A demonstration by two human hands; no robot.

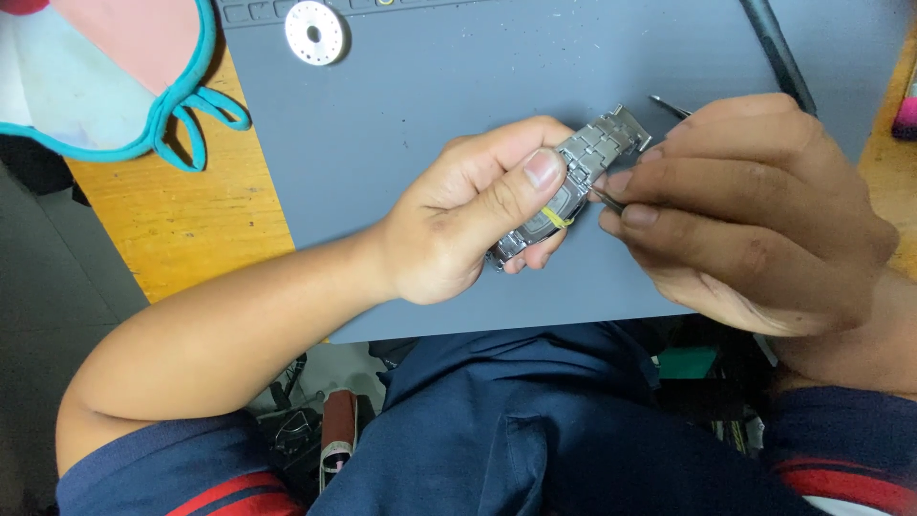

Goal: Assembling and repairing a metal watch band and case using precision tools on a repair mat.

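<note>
A grey mat (401, 143) covers the wooden bench (181, 225). At eleven o'clock lies a silver disc (314, 32); at ten, a teal-edged cloth (105, 67).

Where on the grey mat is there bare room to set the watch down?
Bare grey mat lies between the white perforated disc and the left hand, and along the top middle. It's crowded where both hands meet: the right hand holds a thin tool at the metal watch.

My left hand (468, 215) grips a metal wristwatch (573, 186) over the grey mat (401, 124). My right hand (755, 210) pinches what looks like tweezers (669, 105) against its case. A round white disc (315, 33) lies apart.
</note>
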